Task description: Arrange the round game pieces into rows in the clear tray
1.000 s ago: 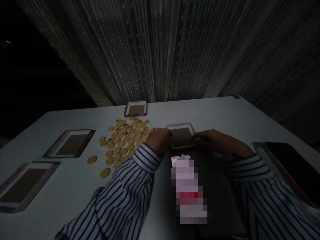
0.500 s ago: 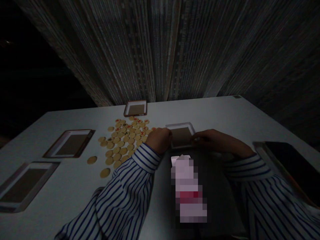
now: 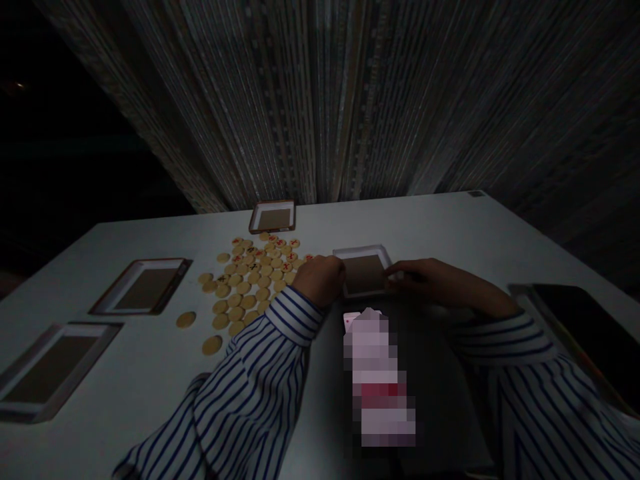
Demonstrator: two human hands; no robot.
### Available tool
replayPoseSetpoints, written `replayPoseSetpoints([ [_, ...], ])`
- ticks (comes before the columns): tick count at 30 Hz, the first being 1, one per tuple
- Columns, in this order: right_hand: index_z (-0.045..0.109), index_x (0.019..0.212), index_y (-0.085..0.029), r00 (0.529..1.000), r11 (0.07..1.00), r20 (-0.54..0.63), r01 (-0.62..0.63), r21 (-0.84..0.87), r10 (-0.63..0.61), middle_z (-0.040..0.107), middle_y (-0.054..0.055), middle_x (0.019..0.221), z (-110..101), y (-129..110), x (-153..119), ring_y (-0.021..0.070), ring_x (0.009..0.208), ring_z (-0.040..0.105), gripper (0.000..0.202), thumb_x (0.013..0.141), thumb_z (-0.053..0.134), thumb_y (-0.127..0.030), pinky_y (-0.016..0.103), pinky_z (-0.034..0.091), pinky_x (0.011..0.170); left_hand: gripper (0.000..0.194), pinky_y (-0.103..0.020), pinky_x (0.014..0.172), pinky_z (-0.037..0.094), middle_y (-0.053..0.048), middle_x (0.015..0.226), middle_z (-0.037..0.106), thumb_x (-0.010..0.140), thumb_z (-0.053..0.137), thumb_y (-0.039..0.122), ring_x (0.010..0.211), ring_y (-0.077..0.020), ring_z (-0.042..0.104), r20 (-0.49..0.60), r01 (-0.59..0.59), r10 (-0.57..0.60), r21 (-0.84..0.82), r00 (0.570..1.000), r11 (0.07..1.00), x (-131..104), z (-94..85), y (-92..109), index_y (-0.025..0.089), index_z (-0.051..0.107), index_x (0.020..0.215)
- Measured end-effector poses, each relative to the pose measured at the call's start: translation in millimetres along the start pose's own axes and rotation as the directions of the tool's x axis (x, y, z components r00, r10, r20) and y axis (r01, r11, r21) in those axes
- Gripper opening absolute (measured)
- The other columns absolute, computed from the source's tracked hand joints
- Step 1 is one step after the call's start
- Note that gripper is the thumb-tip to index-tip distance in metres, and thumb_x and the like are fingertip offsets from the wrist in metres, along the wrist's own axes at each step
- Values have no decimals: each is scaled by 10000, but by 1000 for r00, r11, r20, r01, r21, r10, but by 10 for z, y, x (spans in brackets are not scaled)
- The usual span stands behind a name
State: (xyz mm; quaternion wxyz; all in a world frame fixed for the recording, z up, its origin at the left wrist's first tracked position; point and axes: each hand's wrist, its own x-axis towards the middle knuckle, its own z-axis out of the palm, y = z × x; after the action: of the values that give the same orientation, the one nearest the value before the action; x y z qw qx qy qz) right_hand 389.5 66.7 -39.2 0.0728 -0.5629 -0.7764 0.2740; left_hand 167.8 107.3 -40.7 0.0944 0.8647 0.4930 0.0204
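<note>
A shallow box half (image 3: 363,275) with pale rims and a brown inside lies on the white table in front of me. My left hand (image 3: 320,279) is curled closed at its left edge. At the right edge, my right hand (image 3: 425,280) has its fingertips bent together on the rim. Both hands appear to grip the box half, though the fingertips are partly hidden. Left of my left hand, several round wooden Chinese chess pieces (image 3: 243,288) are heaped, some showing red or black characters.
More shallow box halves stand at the back (image 3: 273,217), at the left (image 3: 141,287) and at the near left (image 3: 60,370). A lit, pixelated screen (image 3: 377,373) is below my hands. A dark flat object (image 3: 585,333) lies at the right. A striped curtain (image 3: 325,100) hangs behind the table.
The view has shifted very slightly. Both hands stay at the box half's edges, and the pieces lie as before.
</note>
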Motion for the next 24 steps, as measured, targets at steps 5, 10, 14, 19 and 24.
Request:
replayPoseSetpoints([
  [5,607,1078,-213,1000,1000,-19,-16,-14,16,673,62,918,25,-1,8,177,769,607,306,838,478,-350,301,457,673,300,-346,768,481,-108,958,694,863,409,229,889,-230,643,15,18,-17,-11,1000,1000,-2,-6,9,191,674,998],
  [10,609,1052,-192,999,1000,-32,3,-5,-3,669,75,960,39,-16,14,177,811,606,279,842,463,-302,309,458,717,298,-354,788,476,-113,960,696,865,412,225,901,-232,641,6,5,-5,-15,1000,1000,-5,-11,1,184,673,1001],
  [14,610,1043,-183,1000,1000,-21,7,-8,-7,670,77,952,36,-31,19,179,804,613,275,844,461,-301,301,459,697,300,-355,814,470,-113,960,697,866,406,219,919,-227,639,18,5,-5,-13,1000,1000,-1,-22,-5,182,674,996],
  [19,611,1034,-203,999,1000,-30,13,-6,-14,673,67,928,52,-18,30,177,787,613,263,839,474,-313,299,460,683,300,-363,831,464,-109,991,692,863,409,221,934,-229,634,16,16,-15,-17,1000,1000,13,-12,-25,192,667,1012],
  [24,610,1032,-203,1000,1000,-16,12,-8,-12,672,65,899,70,-16,46,173,757,609,256,841,471,-301,308,461,676,299,-358,810,469,-106,971,697,856,415,226,922,-236,636,7,7,-7,-15,1000,1000,8,-12,-44,191,673,1004],
])
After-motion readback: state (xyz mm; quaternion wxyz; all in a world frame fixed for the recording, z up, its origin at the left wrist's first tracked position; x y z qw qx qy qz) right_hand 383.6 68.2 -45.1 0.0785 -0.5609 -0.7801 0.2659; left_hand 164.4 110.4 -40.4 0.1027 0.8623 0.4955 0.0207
